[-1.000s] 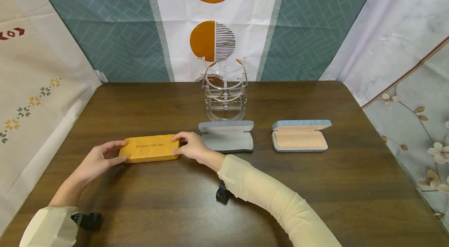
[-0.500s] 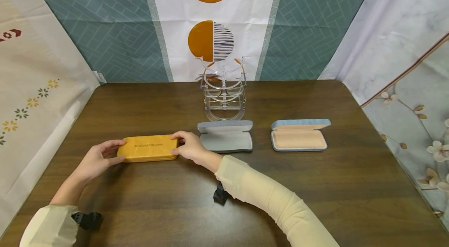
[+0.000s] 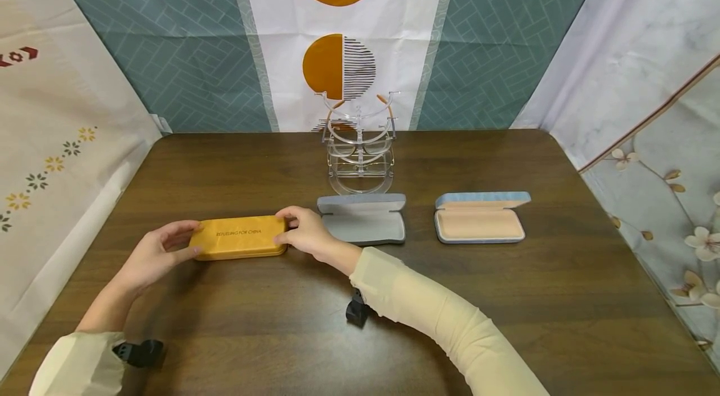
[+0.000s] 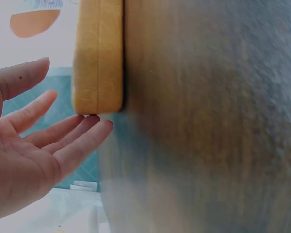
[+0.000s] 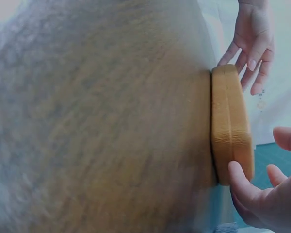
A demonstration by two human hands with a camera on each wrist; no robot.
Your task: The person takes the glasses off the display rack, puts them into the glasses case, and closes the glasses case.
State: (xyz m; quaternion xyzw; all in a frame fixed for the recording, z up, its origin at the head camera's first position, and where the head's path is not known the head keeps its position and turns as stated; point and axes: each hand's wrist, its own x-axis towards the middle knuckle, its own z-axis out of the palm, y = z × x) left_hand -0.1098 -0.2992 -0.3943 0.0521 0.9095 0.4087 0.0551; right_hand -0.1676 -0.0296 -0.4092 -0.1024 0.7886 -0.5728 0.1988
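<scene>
A closed yellow glasses case [image 3: 239, 240] with dark lettering on its lid lies flat on the brown table, left of the middle. At its left end is my left hand [image 3: 152, 255]; in the left wrist view, the extended fingertips of this hand [image 4: 36, 150] touch the end of the case [image 4: 99, 53], thumb held apart. My right hand [image 3: 312, 235] is at the other end. From the right wrist, one fingertip of the right hand [image 5: 271, 201] touches the case [image 5: 230, 116], while the thumb stands away from it.
Right of the yellow case, a grey glasses case [image 3: 362, 227] stands open, its rear corner near my right wrist. Farther right is an open blue case [image 3: 480, 224] with peach lining. Behind them rises a clear display stand [image 3: 360, 158] bearing glasses.
The thumbs have come off the yellow case's front edge and the fingers have loosened at both ends. The case stays in about the same place.
</scene>
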